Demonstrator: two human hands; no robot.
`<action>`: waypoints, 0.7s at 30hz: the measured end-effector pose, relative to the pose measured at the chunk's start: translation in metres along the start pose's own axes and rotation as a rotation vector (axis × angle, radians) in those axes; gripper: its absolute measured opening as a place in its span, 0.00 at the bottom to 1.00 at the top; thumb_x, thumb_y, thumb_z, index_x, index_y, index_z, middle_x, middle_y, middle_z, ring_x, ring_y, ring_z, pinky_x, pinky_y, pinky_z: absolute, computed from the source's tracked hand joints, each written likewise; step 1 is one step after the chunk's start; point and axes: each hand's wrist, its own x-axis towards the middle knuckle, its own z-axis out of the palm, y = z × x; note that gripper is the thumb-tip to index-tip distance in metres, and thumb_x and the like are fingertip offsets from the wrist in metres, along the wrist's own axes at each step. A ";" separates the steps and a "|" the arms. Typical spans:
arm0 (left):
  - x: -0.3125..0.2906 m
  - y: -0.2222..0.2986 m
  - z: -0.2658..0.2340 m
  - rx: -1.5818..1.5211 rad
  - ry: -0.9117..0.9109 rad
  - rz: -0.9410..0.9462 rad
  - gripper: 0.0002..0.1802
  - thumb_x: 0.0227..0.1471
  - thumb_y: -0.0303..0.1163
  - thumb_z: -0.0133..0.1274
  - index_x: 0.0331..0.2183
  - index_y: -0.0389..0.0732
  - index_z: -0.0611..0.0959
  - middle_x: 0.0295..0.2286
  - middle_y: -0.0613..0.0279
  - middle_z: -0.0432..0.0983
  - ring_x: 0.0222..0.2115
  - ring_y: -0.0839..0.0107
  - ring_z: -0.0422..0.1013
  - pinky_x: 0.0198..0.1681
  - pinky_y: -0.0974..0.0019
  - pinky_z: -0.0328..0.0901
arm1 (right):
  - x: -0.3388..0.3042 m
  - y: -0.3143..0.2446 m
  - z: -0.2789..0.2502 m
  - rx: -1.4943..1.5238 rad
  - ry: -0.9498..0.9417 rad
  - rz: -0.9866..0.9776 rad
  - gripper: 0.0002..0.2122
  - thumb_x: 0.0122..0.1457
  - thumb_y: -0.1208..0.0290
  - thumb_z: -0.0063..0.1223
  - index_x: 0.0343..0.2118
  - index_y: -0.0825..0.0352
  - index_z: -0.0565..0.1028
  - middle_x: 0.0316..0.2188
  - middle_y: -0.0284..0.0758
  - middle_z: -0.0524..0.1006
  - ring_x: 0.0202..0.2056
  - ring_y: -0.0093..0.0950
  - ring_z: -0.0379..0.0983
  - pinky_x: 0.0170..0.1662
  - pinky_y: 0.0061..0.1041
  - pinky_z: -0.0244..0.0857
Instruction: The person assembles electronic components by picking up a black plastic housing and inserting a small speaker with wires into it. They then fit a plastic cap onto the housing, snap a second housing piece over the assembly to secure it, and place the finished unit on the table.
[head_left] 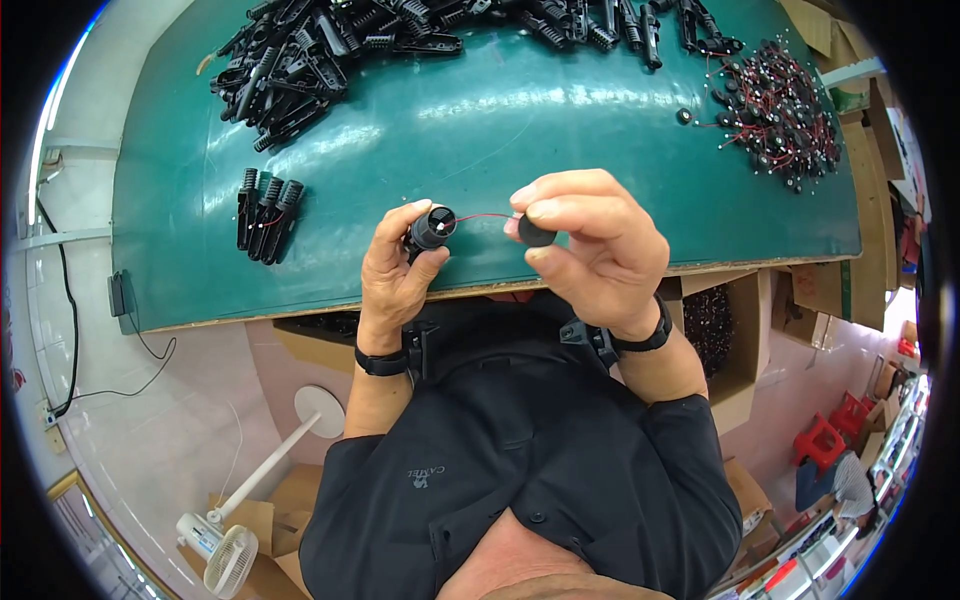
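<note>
Between thumb and fingertips, the right hand [615, 240] pinches a round black cap [538, 231]; its red wire [483, 215] reaches the open end of a black tube [428, 236] gripped by the left hand [392, 270] over a green table [560, 130].

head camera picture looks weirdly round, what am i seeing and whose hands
No machine here: these are one person's bare hands, seen from a wide fisheye camera on their head, looking down, so straight edges bend. The left hand holds a black tube-shaped part; the right hand holds a small round black piece. A thin red wire stretches between them. On the green table lie a large pile of black ridged parts, three similar ones apart on the left, and a heap of small wired round pieces on the right.
</note>
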 end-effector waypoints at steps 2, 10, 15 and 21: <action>0.004 0.001 0.004 -0.046 -0.004 0.031 0.32 0.55 0.22 0.67 0.60 0.39 0.75 0.51 0.56 0.75 0.51 0.68 0.72 0.56 0.65 0.67 | 0.001 0.000 -0.002 -0.101 -0.054 -0.072 0.14 0.61 0.82 0.64 0.49 0.73 0.77 0.48 0.49 0.78 0.44 0.34 0.81 0.44 0.30 0.80; 0.009 -0.003 0.011 -0.017 -0.053 0.084 0.32 0.53 0.21 0.67 0.59 0.39 0.76 0.53 0.53 0.75 0.55 0.63 0.71 0.58 0.62 0.66 | -0.003 -0.004 -0.001 -0.230 -0.072 -0.100 0.14 0.56 0.83 0.66 0.45 0.68 0.81 0.44 0.43 0.82 0.39 0.31 0.82 0.38 0.26 0.77; 0.011 -0.005 0.015 0.004 -0.073 0.092 0.32 0.53 0.21 0.67 0.59 0.39 0.76 0.53 0.53 0.75 0.56 0.62 0.70 0.59 0.62 0.66 | -0.010 -0.002 -0.004 -0.230 -0.056 -0.083 0.14 0.55 0.82 0.67 0.45 0.67 0.81 0.44 0.41 0.83 0.38 0.32 0.82 0.37 0.25 0.76; 0.012 -0.005 0.018 0.002 -0.070 0.085 0.31 0.53 0.20 0.67 0.58 0.39 0.77 0.53 0.52 0.74 0.56 0.61 0.70 0.59 0.61 0.66 | -0.013 0.004 -0.005 -0.239 -0.044 -0.083 0.15 0.54 0.83 0.67 0.45 0.66 0.81 0.44 0.42 0.83 0.39 0.33 0.82 0.37 0.25 0.76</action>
